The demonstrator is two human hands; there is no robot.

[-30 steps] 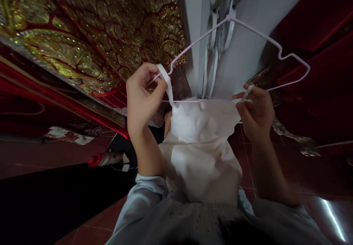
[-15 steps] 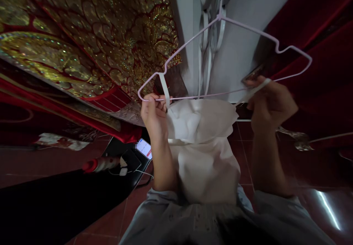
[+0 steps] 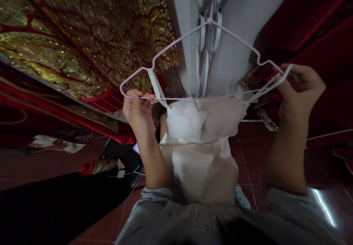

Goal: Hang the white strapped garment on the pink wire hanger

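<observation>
A thin pale-pink clothes hanger (image 3: 182, 38) spans the space in front of me, its hook near the grey scrolled metalwork. My left hand (image 3: 138, 107) is closed on the hanger's lower left corner. A white garment (image 3: 204, 156) with thin straps hangs below the bar. Its left strap (image 3: 156, 85) loops over the hanger's left notch. My right hand (image 3: 299, 81) pinches the right strap (image 3: 271, 87), stretched around the hanger's right end; that corner of the hanger is partly hidden by the fingers and strap.
Gold-sequined red garments (image 3: 132, 24) hang at left, and dark red cloth (image 3: 317, 28) hangs at right. A black bench (image 3: 68, 201) at lower left bears a red-capped bottle (image 3: 95, 166), a white charger (image 3: 121, 173) and a partly covered phone (image 3: 136, 148). Red tiles (image 3: 248, 156) cover the floor.
My right hand has moved right and slightly up, drawing the right strap out to the hanger's end. The hanger and my left hand have shifted left.
</observation>
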